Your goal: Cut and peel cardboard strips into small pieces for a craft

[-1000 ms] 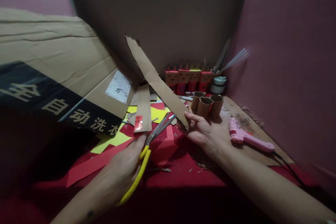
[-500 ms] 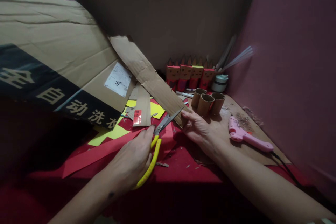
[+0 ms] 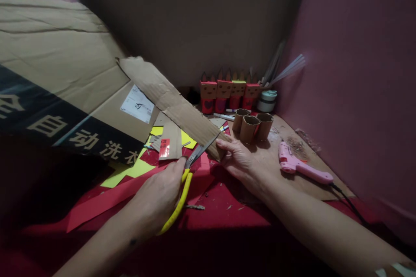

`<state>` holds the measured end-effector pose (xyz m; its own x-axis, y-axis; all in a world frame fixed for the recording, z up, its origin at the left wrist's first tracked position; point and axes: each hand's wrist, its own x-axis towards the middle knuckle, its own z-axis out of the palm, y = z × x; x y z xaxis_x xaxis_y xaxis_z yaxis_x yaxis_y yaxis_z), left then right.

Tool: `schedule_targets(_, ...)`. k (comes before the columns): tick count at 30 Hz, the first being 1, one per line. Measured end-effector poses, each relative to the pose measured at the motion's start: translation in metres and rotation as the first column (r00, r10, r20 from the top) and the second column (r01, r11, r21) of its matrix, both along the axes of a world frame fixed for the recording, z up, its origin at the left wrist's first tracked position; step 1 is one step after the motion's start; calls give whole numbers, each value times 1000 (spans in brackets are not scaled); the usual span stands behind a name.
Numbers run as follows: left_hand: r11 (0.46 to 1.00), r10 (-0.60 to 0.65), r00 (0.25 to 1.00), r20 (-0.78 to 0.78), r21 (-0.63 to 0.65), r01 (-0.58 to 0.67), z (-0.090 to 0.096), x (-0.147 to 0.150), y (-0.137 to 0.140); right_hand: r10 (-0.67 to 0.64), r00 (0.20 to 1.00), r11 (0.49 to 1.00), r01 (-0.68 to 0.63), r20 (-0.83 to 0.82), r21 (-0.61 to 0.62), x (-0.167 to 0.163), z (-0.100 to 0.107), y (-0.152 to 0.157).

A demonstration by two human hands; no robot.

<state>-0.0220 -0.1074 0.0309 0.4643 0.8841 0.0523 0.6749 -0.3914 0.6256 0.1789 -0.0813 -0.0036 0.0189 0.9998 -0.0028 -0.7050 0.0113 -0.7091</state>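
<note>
The right hand [image 3: 239,161] pinches the cardboard [image 3: 177,107] at its 4 o'clock end, a good spot; it looks light, bendy. Left hand [image 3: 160,191] holds scissors [image 3: 185,189].

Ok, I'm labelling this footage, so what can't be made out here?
Head view: part of the scissors, hidden by the left hand.
Head view: underside grip of the right hand, hidden by the cardboard strip.
Head view: print on the white label, too small.
Head view: left end of the printed cardboard, cut off by the edge.
</note>
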Motion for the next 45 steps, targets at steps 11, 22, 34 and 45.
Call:
schedule_targets(11,980,29,856,-515,184,78,-9,-6,6,15,1000,994,-16,11,111,-3,1,-3)
schedule_targets(22,971,-1,875,-484,210,117,-21,-1,14,64,998,992,-62,-18,109,-8,0,-4)
schedule_targets(34,934,97,706,-701,308,178,-17,0,17,38,999,995,-36,-20,92,-10,-4,-3)
schedule_targets(45,531,153,922,-356,817,227,-57,-15,36,-22,997,953,-3,78,303,-12,10,-16)
